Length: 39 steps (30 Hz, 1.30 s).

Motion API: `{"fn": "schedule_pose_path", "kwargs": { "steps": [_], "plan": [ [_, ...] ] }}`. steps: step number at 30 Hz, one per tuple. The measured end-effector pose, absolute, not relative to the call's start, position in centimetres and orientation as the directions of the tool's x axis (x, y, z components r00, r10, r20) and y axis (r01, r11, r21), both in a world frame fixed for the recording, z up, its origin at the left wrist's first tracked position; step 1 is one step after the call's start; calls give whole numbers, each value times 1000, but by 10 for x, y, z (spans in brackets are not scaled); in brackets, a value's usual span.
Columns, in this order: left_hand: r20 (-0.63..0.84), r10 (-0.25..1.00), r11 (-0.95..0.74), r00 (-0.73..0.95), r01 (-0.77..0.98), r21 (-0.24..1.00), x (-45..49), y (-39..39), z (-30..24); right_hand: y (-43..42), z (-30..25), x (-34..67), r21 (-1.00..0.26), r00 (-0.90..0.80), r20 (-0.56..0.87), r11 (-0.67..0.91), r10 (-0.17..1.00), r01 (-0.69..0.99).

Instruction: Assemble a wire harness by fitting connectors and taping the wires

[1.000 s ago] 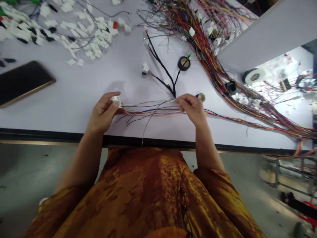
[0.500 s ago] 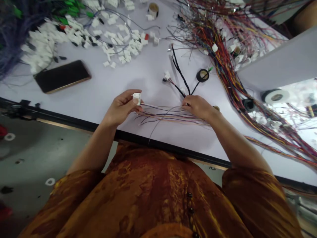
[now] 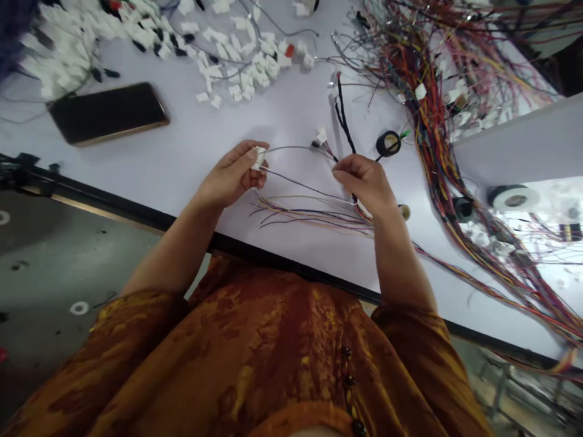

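Observation:
My left hand (image 3: pixel 237 173) pinches a white connector housing (image 3: pixel 259 158) between thumb and fingers. A grey wire (image 3: pixel 286 147) arcs rightward from the housing, and a dark wire (image 3: pixel 305 182) runs from it toward the harness. My right hand (image 3: pixel 362 179) is closed, thumb against fingers, over the black-taped wire harness (image 3: pixel 345 124); what lies between its fingertips is hidden. Just beyond its fingertips lies a harness branch with a small white connector (image 3: pixel 321 135). Loose thin wires (image 3: pixel 314 217) lie below both hands, their free ends pointing left.
A phone (image 3: pixel 109 114) lies at the left, below a heap of white connectors (image 3: pixel 246 67). A black tape roll (image 3: pixel 388 144) sits beyond my right hand. At the right runs a thick bundle of coloured wires (image 3: pixel 432 170) beside a grey panel (image 3: pixel 514 136). The table's dark edge (image 3: pixel 291 261) is near my body.
My right hand has turned and shifted on the harness. The connector in my left hand has tilted, and a grey wire now arcs up from it. The whole view has shifted slightly.

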<state>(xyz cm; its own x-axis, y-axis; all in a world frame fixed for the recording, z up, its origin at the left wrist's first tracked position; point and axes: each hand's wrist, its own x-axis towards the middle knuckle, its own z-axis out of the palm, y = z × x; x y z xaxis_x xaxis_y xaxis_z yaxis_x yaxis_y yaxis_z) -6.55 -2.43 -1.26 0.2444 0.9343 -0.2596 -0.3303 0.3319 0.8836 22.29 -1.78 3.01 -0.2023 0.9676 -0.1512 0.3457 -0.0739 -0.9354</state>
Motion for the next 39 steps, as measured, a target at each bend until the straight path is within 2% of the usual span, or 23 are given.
{"fn": "schedule_pose_path", "kwargs": {
  "steps": [3,7,9,13,15,19,26,35,39],
  "plan": [
    [-276,923,361,268,-351,864,-65,-20,-16,-38,28,261,-925,-135,-150,-91,979,369],
    [-314,917,385,248,-329,862,-62,-11,-24,-74,35,289,-872,-153,-84,2,985,490],
    [-331,916,391,227,-318,864,-59,-9,-26,-90,37,294,-771,-254,-59,118,965,625],
    [-326,927,372,188,-328,868,-55,-11,-23,-112,27,301,-442,-451,-74,376,889,814],
    [-322,931,362,170,-343,867,-54,-13,-21,-119,19,306,-339,-471,-95,416,877,843],
    [-310,940,341,143,-346,874,-53,-14,-21,-130,9,318,-223,-464,-85,437,882,871],
    [-285,956,289,67,-375,881,-49,-10,-30,-137,2,322,-123,-394,-38,387,918,914],
    [-289,954,297,79,-360,884,-46,-12,-26,-115,1,299,-30,-317,-164,317,934,948],
    [-311,948,317,71,-324,891,-47,-11,-27,-113,-1,301,-40,-328,-150,326,933,945]
  ]
}}
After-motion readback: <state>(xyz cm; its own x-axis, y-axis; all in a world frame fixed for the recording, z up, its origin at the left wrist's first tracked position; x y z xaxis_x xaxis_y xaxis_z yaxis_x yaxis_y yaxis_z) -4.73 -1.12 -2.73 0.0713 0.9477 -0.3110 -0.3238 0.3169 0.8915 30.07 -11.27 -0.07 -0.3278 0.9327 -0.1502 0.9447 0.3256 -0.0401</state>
